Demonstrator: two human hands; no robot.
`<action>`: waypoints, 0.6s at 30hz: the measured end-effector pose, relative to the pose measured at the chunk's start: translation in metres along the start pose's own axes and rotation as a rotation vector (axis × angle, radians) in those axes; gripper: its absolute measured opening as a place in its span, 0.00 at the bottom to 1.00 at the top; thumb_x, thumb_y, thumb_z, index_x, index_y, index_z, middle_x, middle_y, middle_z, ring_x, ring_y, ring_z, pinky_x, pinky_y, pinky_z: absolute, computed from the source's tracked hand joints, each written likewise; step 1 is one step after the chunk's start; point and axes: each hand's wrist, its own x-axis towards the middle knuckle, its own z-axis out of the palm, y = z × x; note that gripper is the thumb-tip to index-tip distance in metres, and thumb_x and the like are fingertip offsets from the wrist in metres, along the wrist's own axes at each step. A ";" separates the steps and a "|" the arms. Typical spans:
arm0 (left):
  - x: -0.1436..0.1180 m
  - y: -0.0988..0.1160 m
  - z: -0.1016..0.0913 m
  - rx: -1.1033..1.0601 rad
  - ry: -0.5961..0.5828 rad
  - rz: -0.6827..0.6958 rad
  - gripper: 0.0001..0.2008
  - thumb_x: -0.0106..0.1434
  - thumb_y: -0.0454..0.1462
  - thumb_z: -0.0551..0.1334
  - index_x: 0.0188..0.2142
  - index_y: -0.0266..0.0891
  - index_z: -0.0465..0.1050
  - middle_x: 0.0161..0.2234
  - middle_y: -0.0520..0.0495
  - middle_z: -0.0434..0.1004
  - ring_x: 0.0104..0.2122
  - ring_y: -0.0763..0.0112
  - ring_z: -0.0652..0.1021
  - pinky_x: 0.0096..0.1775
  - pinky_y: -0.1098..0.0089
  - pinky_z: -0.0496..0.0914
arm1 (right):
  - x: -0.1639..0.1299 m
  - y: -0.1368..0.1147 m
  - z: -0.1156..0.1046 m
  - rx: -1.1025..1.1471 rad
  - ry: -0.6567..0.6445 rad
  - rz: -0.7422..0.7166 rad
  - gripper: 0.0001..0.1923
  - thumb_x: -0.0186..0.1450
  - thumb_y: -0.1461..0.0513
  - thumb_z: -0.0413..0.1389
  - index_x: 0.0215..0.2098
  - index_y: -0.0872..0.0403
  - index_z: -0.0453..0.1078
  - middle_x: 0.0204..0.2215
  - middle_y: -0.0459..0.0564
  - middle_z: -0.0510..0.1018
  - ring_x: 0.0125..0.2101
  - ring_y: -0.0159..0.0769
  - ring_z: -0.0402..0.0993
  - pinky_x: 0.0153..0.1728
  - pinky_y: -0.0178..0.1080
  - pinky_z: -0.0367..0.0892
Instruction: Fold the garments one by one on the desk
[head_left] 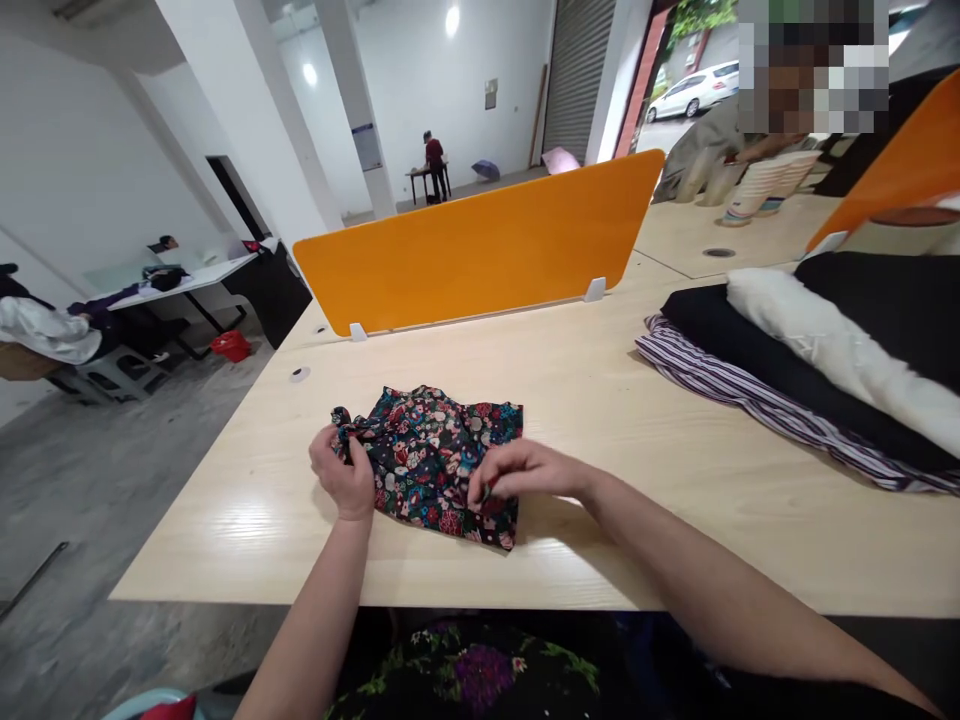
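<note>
A dark floral cloth (431, 455) with red, blue and cream flowers lies slightly rumpled on the pale wooden table (315, 560). At its left end the cloth is bunched up, and my left hand (345, 475) is closed around that gathered part. My right hand (529, 472) rests over the cloth's right side, fingers curled down and thumb close to the fingertips, pinching the fabric. The tips of the right fingers are partly hidden.
An orange divider (480, 255) stands along the table's back. On the right lie folded striped fabric (720, 395), black cloth (697, 320) and a white cloth roll (840, 340). Beyond them are stacked paper cups (750, 190) and a person (697, 150). A red bin (231, 346) stands on the floor.
</note>
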 end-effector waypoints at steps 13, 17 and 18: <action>-0.004 0.032 0.021 -0.006 -0.795 0.188 0.14 0.64 0.45 0.58 0.45 0.42 0.72 0.40 0.45 0.73 0.41 0.62 0.77 0.44 0.64 0.70 | 0.009 0.006 0.045 -0.172 -0.291 -0.117 0.20 0.61 0.47 0.57 0.36 0.56 0.75 0.41 0.55 0.79 0.46 0.39 0.74 0.48 0.38 0.67; -0.013 0.029 -0.010 -0.377 -0.650 0.160 0.09 0.66 0.40 0.56 0.37 0.41 0.73 0.39 0.46 0.73 0.42 0.66 0.74 0.47 0.66 0.68 | 0.012 0.024 -0.004 -0.653 0.560 -0.010 0.19 0.63 0.54 0.57 0.47 0.55 0.72 0.52 0.58 0.73 0.51 0.45 0.69 0.52 0.45 0.63; -0.016 0.027 -0.023 -0.447 -0.641 0.134 0.08 0.65 0.40 0.58 0.37 0.41 0.74 0.41 0.46 0.74 0.45 0.66 0.74 0.49 0.65 0.67 | 0.012 0.028 -0.015 -0.776 0.636 0.099 0.22 0.61 0.55 0.58 0.52 0.55 0.69 0.55 0.59 0.71 0.53 0.47 0.68 0.52 0.46 0.63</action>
